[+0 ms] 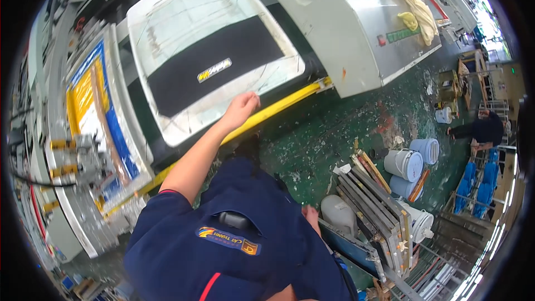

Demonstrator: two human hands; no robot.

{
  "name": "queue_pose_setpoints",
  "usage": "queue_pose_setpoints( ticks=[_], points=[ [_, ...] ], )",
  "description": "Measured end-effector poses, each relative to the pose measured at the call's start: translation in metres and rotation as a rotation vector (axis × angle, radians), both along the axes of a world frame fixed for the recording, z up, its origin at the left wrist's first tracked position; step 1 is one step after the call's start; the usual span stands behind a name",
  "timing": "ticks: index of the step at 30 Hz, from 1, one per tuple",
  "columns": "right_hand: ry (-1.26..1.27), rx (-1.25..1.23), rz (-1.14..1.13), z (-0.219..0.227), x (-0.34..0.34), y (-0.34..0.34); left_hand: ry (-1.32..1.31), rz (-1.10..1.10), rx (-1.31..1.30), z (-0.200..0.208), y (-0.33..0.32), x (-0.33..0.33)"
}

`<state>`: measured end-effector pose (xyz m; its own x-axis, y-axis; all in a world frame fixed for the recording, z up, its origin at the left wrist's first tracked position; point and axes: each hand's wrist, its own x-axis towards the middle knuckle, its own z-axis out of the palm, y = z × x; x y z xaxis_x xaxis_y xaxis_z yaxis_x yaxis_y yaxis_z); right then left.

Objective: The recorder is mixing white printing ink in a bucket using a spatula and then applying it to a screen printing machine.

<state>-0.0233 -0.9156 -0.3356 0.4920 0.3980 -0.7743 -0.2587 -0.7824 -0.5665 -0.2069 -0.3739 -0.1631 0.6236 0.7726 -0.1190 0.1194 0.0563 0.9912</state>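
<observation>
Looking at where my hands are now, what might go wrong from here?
Your left hand is close to the flat, black, cloth-like panel with its small yellow-and-white emblem; if that print is wet, which I can't tell, a brush might smudge it. Your left forearm crosses the view of the long yellow rail and could knock it. Your right hand is near the stacked grey rectangular frames, which might shift if bumped.

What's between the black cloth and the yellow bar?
In the head view, the board's white edge, then a dark strip, lie between the black cloth and yellow bar; the left hand shows across that stretch.
</observation>
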Motion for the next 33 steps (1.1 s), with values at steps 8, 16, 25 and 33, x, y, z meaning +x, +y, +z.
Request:
queue_pose_setpoints(
  ticks=[8, 16, 25, 33],
  points=[
    [-0.031, -0.232, -0.351, 0.034, -0.025, 0.068, -0.163, 0.165, 0.136, 0.085, 0.267, 0.150],
    [-0.077, -0.034, -0.445, 0.120, 0.044, 0.236, -0.251, 0.221, 0.195, 0.171, 0.418, 0.280],
    [0.012, -0.144, -0.373, 0.107, 0.048, 0.238, 0.066, 0.034, 0.237, 0.176, 0.429, 0.262],
    [0.034, -0.214, -0.503, 0.104, 0.048, 0.212, -0.142, 0.279, -0.210, 0.173, 0.397, 0.269]
  ],
)
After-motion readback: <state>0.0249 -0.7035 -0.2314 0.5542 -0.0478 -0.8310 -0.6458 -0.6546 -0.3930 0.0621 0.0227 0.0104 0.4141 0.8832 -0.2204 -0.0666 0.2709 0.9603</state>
